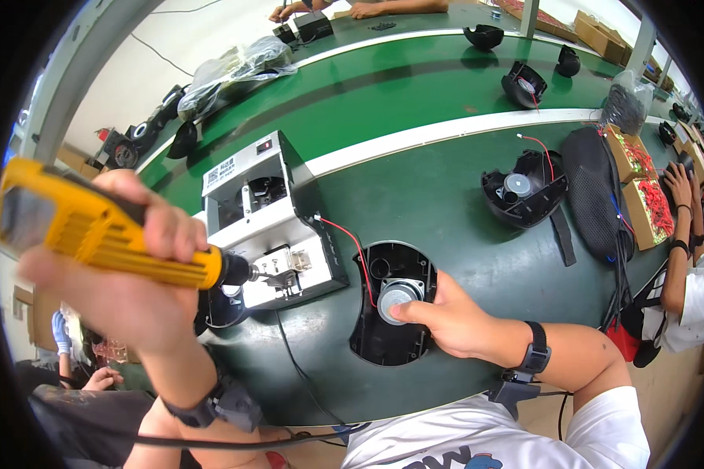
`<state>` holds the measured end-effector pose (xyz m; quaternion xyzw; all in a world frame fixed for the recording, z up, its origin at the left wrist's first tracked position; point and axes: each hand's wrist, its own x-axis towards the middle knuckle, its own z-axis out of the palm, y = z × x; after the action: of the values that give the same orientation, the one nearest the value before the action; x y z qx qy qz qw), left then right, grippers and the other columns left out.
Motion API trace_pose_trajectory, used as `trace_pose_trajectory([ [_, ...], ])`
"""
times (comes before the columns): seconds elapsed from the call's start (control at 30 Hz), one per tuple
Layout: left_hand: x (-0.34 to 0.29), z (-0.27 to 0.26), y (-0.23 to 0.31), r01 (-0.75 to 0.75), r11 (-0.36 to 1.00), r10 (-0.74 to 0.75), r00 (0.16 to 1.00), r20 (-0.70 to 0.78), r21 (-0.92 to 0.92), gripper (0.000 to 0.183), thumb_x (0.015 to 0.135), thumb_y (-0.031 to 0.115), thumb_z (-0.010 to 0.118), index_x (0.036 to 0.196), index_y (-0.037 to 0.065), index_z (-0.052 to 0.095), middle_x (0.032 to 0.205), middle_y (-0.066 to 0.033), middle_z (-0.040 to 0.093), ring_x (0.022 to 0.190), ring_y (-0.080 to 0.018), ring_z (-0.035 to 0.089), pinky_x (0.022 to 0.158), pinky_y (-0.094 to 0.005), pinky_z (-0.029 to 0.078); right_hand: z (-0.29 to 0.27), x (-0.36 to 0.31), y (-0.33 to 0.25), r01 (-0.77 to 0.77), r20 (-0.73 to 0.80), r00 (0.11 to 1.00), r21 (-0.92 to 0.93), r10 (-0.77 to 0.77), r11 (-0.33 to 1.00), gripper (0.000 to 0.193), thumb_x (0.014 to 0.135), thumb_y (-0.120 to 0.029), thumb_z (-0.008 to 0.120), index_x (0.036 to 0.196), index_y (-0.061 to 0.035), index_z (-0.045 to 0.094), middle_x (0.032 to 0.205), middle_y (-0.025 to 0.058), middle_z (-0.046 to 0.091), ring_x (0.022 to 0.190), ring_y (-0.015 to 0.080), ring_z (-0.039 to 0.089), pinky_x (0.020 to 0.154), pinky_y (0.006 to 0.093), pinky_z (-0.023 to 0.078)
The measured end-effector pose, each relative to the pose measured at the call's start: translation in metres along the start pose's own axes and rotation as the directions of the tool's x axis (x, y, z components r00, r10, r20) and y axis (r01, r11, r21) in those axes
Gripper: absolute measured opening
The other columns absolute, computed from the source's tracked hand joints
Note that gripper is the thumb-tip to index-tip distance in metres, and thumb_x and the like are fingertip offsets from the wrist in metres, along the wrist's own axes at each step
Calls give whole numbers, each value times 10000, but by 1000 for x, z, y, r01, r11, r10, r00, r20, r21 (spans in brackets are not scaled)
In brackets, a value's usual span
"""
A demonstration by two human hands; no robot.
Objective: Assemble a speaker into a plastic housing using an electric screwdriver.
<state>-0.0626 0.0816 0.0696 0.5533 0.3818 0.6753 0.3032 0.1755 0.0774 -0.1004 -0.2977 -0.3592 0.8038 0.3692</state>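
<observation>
My left hand (152,234) is wrapped around a yellow electric screwdriver (105,230), lifted at the left. Its bit points at the front of a silver and black screw feeder (285,270); whether it touches there I cannot tell. With my right hand (457,313) I grip the right edge of a black plastic speaker housing (391,340) lying open side up on the table. My thumb rests on the round grey speaker (400,301) inside it. A red wire (344,229) loops out of the housing's left side toward the feeder.
Another black housing with a speaker (520,191) stands to the right, beside a black mesh bag (597,191). Boxes of red wires (651,211) lie farther right near a co-worker's hands (680,187). More housings (524,84) sit on the green conveyor belt (399,98) behind. A black cable (293,352) crosses the table front.
</observation>
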Motion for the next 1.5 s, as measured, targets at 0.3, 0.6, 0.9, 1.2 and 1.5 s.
trace_pose_trajectory([
  [0.3,-19,10,6,198,980,-198,979,-47,1,948,789,870,379,1138,1,528,560,35,420,483,-76,434,508,-250,419,5,-3,-7,22,108,994,-59,-16,998,499,877,-144,732,1294,4,502,1113,44,625,1008,111,581,906,296,479],
  [0.6,-41,59,9,58,951,6,979,206,-304,835,766,838,487,1068,59,497,616,24,538,505,-122,547,504,-311,471,7,0,-10,-41,196,979,-68,53,997,474,896,-139,705,1298,-1,497,1126,38,623,1019,101,569,927,291,468],
  [0.9,-40,80,-27,168,922,-125,982,142,-350,1031,606,1020,235,950,83,495,539,5,488,464,-158,497,543,-358,467,4,0,-10,10,190,982,-107,10,994,463,902,-111,689,1305,1,489,1140,35,617,1024,101,559,936,289,461],
  [1.2,-38,77,-33,148,933,-110,985,131,-328,1020,629,1006,251,932,64,496,536,-36,497,439,-164,475,514,-340,447,5,1,-12,-23,169,985,-99,40,995,447,902,-96,684,1292,2,491,1090,21,611,975,82,553,894,272,472],
  [1.5,-45,77,-15,312,904,-258,943,209,-291,1145,483,1042,332,934,8,525,577,-71,543,477,-197,527,527,-338,469,14,-3,-16,12,169,985,-168,17,986,453,902,-81,678,1298,6,475,1103,22,607,983,79,556,898,273,474],
])
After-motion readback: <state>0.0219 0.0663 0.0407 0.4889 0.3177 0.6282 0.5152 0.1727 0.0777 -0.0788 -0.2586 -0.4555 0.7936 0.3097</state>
